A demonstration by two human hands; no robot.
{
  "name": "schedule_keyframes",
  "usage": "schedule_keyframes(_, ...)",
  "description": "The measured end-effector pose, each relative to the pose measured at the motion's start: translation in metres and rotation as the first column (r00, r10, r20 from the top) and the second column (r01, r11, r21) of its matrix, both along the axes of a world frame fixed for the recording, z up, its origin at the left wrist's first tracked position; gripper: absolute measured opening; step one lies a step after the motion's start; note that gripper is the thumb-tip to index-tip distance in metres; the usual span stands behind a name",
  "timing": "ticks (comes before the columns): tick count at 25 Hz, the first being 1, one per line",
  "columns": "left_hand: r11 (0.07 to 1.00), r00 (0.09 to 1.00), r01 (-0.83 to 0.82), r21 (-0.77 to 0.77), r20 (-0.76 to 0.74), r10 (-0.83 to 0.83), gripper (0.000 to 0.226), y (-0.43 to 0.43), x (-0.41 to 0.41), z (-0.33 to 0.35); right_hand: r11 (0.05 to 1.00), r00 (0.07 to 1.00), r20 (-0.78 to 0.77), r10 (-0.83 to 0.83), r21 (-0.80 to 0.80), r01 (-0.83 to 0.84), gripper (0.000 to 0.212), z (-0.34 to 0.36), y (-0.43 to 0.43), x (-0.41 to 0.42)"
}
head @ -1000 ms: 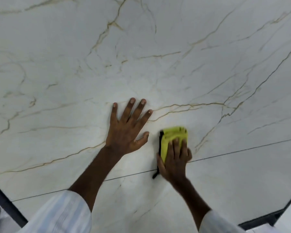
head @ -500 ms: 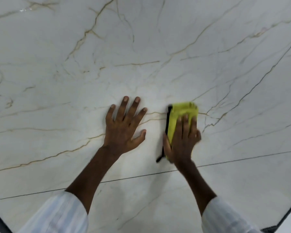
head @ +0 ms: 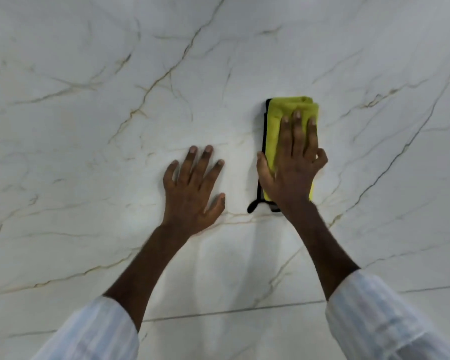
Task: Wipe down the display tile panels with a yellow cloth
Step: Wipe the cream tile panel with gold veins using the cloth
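Cloth [head: 289,110] under right hand [head: 294,170] now farther up tile panel [head: 115,152] than before

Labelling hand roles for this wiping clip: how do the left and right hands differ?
The left hand rests bare on the tile panel, fingers spread; the right hand presses the yellow cloth, fingers close together. The right hand reaches farther up the panel than the left hand. Both lie flat, palms toward the panel.
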State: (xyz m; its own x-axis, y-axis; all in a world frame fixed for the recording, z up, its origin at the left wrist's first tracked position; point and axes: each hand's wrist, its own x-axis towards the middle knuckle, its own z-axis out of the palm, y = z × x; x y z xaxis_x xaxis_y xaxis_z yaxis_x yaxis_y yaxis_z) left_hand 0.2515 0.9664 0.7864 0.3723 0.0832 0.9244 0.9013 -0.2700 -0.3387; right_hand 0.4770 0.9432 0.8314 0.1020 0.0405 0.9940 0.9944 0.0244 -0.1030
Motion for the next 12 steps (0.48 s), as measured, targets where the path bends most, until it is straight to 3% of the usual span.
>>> schedule_keyframes(3,0.998,0.997,0.062,0.032,0.046,-0.063,0.057,-0.010,0.005,0.025,1.000,0.998,0.055,0.016,0.020,-0.017,0.072,-0.012,-0.001,0.004)
schedule_keyframes(7,0.988,0.998,0.060,0.141,0.019,-0.063,0.059,-0.016,0.007,0.120,0.999,0.996,0.080,0.033,-0.001,-0.033,0.072,-0.048,0.001,0.000)
schedule_keyframes(12,0.987,0.999,0.001,0.158,-0.040,0.005,0.065,0.003,0.006,0.188,0.996,0.988,0.152,0.003,0.084,-0.015,0.076,0.116,0.012,-0.001)
